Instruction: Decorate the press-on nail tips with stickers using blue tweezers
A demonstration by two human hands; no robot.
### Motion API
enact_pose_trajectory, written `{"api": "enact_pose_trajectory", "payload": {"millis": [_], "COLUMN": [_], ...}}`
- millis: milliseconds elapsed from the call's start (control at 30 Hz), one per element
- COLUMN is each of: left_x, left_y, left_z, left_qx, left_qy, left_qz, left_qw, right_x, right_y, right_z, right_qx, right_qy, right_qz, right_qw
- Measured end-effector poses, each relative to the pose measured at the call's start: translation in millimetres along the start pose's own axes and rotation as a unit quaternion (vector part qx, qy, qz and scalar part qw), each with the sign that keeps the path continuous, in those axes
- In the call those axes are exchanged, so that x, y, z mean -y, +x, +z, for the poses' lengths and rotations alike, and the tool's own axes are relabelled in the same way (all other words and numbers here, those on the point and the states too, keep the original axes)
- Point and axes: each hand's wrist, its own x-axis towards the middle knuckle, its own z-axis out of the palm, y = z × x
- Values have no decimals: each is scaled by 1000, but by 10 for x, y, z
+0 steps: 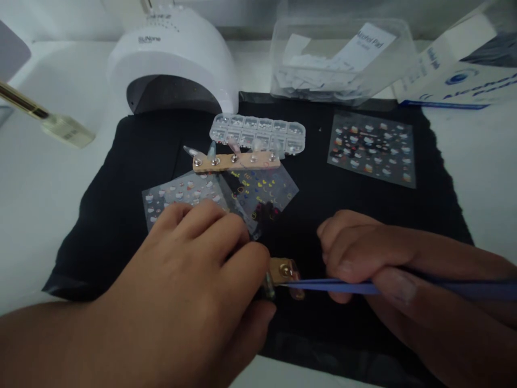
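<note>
My left hand is closed around a wooden nail tip holder, whose right end with a metal stud shows past my fingers. A clear false nail is set at that end, and another sits close to my thumb. Blue tweezers lie pinched in my right hand. Their points reach the holder's front edge between the two nails; whether they grip anything is too small to tell. Beyond my left hand, a second nail tip holder carries several false nails.
A rhinestone case lies behind the second holder. Sticker sheets rest on the black mat. Behind stand a white nail lamp, a clear bin of packets and an alcohol pad box. A bottle is at left.
</note>
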Motion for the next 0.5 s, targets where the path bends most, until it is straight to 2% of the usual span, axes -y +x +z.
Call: {"api": "enact_pose_trajectory", "payload": {"millis": [300,500], "left_x": [20,3], "left_y": [-9,-56], "left_z": [-8,-31], "left_qx": [-14,-38], "left_qy": [-11,-51], "left_qz": [-1,30], "left_qw": [1000,998], "right_x": [43,63], "right_y": [-4,45], "right_z": [3,18], "right_qx": [10,7], "right_qy": [-18,-21], "right_qz": [-1,-5], "right_qw": [1000,1000]}}
